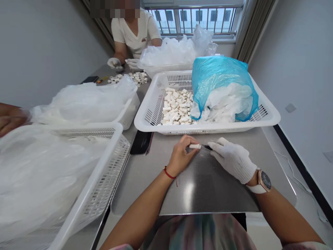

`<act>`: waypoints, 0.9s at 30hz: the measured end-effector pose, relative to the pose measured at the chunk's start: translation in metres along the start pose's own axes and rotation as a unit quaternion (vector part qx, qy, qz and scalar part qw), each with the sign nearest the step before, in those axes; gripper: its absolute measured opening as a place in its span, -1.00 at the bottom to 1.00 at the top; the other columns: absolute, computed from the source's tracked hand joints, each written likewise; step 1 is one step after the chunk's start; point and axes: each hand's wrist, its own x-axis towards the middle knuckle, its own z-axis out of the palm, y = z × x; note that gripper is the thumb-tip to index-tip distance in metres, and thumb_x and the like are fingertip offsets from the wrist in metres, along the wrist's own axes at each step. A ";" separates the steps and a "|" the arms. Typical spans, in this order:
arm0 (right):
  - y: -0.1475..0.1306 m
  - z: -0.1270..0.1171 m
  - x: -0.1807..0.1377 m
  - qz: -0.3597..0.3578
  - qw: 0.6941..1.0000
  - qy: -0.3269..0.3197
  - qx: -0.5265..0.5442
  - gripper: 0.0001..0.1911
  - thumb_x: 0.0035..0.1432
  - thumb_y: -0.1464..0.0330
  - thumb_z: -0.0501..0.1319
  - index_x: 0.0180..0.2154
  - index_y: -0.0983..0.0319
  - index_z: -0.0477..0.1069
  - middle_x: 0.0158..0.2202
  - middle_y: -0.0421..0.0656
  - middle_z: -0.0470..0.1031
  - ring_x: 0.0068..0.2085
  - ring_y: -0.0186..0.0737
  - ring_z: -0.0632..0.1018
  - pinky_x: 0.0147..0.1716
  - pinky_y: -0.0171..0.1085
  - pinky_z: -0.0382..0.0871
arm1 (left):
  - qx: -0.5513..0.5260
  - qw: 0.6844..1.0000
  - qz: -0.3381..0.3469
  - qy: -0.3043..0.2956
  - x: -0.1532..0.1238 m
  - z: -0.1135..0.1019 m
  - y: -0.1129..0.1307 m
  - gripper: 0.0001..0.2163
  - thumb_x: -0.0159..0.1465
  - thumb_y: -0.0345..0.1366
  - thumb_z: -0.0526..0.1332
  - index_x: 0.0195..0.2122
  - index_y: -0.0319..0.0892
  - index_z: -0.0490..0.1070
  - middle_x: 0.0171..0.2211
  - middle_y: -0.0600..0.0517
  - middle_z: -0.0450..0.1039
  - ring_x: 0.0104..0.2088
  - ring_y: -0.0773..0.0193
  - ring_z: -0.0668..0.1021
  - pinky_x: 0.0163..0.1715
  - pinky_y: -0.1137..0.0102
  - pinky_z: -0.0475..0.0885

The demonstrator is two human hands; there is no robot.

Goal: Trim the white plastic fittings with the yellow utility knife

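My bare left hand [182,154], with a red string at the wrist, pinches a short white plastic tube [195,146] between thumb and fingers above the steel table [200,180]. In my right hand [231,158], which wears a white knit glove, is a small knife with a black handle [207,147]. Its thin tip meets the right end of the tube; whether it goes inside or only touches the rim I cannot tell. Just beyond my hands stands a white plastic basket [208,128] with a heap of similar white tubes [178,106].
A blue plastic bag [218,69] with clear plastic fills the basket's right side. A black phone [141,142] lies left of my hands. Bag-covered baskets [96,180] line the left. Across the table, a co-worker's gloved hands [116,64] are near more tubes [139,78]; another person's hand [11,119] is at left.
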 end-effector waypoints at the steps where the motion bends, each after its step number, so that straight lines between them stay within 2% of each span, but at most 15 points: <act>1: 0.000 -0.001 0.000 -0.002 1.000 -0.005 0.003 -0.67 0.32 0.23 0.00 0.05 0.01 0.39 -0.17 -0.17 0.48 -0.39 -0.33 0.50 -0.53 -0.37 0.12 | 0.005 1.000 0.006 0.001 0.000 0.000 0.000 -0.88 0.12 -0.41 0.31 -0.30 -0.12 0.50 -0.24 -0.01 0.48 -0.21 0.20 0.50 -0.14 0.32 0.38; 10: -0.003 -0.001 0.000 0.006 0.999 -0.009 0.044 -0.67 0.32 0.24 0.01 0.04 0.05 0.40 -0.17 -0.17 0.47 -0.35 -0.30 0.51 -0.49 -0.36 0.18 | 0.048 0.997 0.051 0.021 -0.003 0.002 0.000 -0.90 0.18 -0.44 0.27 -0.29 -0.13 0.47 -0.26 0.00 0.40 -0.22 0.23 0.46 -0.18 0.35 0.35; 15: 0.002 0.000 0.001 -0.026 0.983 -0.018 0.182 -0.74 0.28 0.30 0.07 -0.05 0.10 0.44 -0.25 -0.19 0.44 -0.28 -0.29 0.49 -0.35 -0.35 0.25 | 0.094 0.991 0.089 0.016 -0.006 0.003 -0.001 -0.90 0.21 -0.45 0.22 -0.27 -0.15 0.46 -0.26 0.01 0.37 -0.22 0.26 0.45 -0.22 0.39 0.35; 19: 0.008 0.002 0.005 -0.037 0.940 -0.046 0.335 -0.83 0.21 0.34 0.13 -0.20 0.16 0.48 -0.35 -0.23 0.41 -0.30 -0.30 0.45 -0.28 -0.33 0.25 | 0.137 0.981 0.132 0.025 -0.008 0.003 -0.001 -0.88 0.22 -0.47 0.19 -0.25 -0.16 0.44 -0.27 0.01 0.36 -0.25 0.27 0.45 -0.26 0.41 0.34; 23: 0.008 0.002 0.006 0.004 0.856 -0.119 0.504 -0.85 0.15 0.33 0.15 -0.28 0.20 0.47 -0.43 -0.26 0.39 -0.40 -0.34 0.39 -0.38 -0.35 0.23 | 0.160 0.970 0.174 0.052 -0.008 0.003 0.000 -0.91 0.24 -0.46 0.18 -0.27 -0.18 0.44 -0.31 0.00 0.37 -0.26 0.25 0.44 -0.28 0.38 0.34; 25: 0.008 0.001 0.006 0.022 0.814 -0.149 0.561 -0.85 0.14 0.33 0.14 -0.30 0.22 0.45 -0.48 -0.28 0.34 -0.45 -0.36 0.36 -0.43 -0.36 0.22 | 0.158 0.970 0.170 0.064 -0.007 0.003 0.002 -0.93 0.24 -0.44 0.20 -0.29 -0.17 0.45 -0.34 0.00 0.38 -0.26 0.23 0.43 -0.25 0.35 0.33; 27: 0.008 -0.001 0.006 0.031 0.802 -0.146 0.578 -0.83 0.14 0.32 0.15 -0.27 0.22 0.46 -0.49 -0.28 0.34 -0.45 -0.36 0.35 -0.44 -0.35 0.22 | 0.136 0.978 0.135 0.076 -0.005 0.004 0.004 -0.95 0.19 -0.43 0.24 -0.33 -0.17 0.46 -0.37 0.02 0.40 -0.28 0.22 0.42 -0.22 0.32 0.32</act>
